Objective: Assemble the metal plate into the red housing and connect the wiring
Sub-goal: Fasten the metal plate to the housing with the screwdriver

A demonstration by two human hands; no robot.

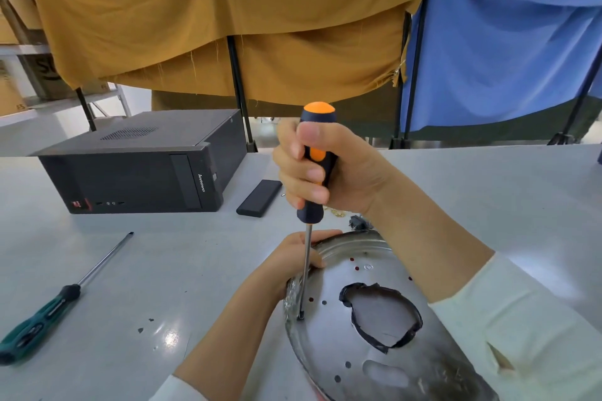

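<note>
Two bare hands in shot, no gloves, no rings, no watch. The right hand (325, 169) comes out of a long cream-white sleeve (521, 329) that ends partway up the forearm, its cuff edge plain and unbuttoned, and there's a small tear or frayed slit in the fabric near the lower right. The left hand (293, 257) has its forearm bare too, with a sliver of the same pale sleeve (176, 391) at the bottom edge. Fingernails are short and unpainted.
</note>
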